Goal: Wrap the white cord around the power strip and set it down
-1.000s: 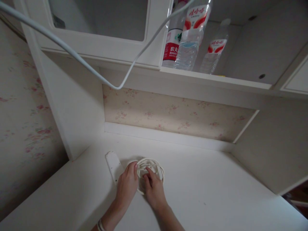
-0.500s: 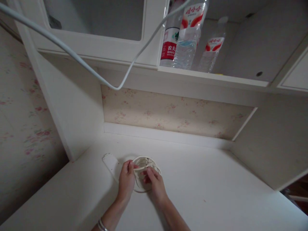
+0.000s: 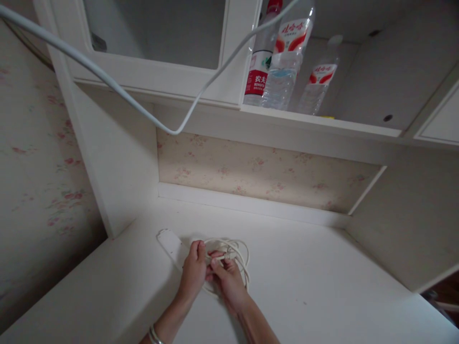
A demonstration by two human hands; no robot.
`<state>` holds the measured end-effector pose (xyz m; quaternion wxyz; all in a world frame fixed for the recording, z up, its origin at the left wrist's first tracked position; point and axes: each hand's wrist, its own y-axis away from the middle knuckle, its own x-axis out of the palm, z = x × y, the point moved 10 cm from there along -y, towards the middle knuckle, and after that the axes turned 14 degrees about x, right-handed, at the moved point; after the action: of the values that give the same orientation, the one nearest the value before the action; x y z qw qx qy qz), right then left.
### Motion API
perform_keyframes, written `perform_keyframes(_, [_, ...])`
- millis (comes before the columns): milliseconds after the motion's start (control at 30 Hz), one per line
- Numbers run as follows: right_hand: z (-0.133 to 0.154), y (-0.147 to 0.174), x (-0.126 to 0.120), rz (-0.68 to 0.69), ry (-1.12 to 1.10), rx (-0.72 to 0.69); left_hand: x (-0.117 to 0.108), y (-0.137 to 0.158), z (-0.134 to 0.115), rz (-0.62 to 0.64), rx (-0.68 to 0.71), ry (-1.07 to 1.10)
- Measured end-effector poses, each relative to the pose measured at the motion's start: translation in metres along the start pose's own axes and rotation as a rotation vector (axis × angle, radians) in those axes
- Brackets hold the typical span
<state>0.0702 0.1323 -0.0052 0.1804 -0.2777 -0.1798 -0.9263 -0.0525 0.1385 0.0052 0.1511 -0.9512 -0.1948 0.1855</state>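
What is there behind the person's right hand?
Behind the right hand, loops of the cream cable are visible, and past them the white desktop. Whatever the hand itself covers is hidden; more cable may continue there, but I cannot tell.
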Motion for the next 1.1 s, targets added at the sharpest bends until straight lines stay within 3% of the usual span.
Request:
perform_keyframes(67, [-0.004, -0.005, -0.008, -0.034, -0.048, 0.066, 0.008, -0.001, -0.007, 0.078, 0.043, 0.053])
perform_keyframes(200, [-0.018, -0.013, -0.022, -0.060, -0.084, 0.242, 0.034, 0.006, -0.022, 0.363, 0.125, 0.035])
perform_keyframes(300, [-0.023, -0.012, -0.023, -0.020, 0.072, 0.324, 0.031, 0.010, -0.018, 0.372, 0.096, -0.147])
perform_keyframes(467, [-0.013, 0.003, -0.020, -0.033, 0.367, 0.329, 0.023, 0.009, -0.012, 0.334, 0.075, -0.282])
perform_keyframes(633, [0.009, 0.017, -0.004, 0.029, 0.371, 0.085, 0.018, 0.003, 0.005, 0.270, -0.083, -0.113])
perform_keyframes(733, [0.027, 0.018, -0.017, -0.081, 0.305, -0.099, 0.024, 0.003, 0.004, 0.287, -0.109, 0.036])
perform_keyframes(900, [0.063, 0.026, -0.042, -0.253, 0.193, -0.280, 0.026, 0.002, -0.024, 0.328, 0.111, 0.024])
perform_keyframes(1100, [0.121, 0.040, -0.049, -0.259, 0.196, -0.330, 0.035, 0.014, -0.050, 0.456, 0.324, -0.070])
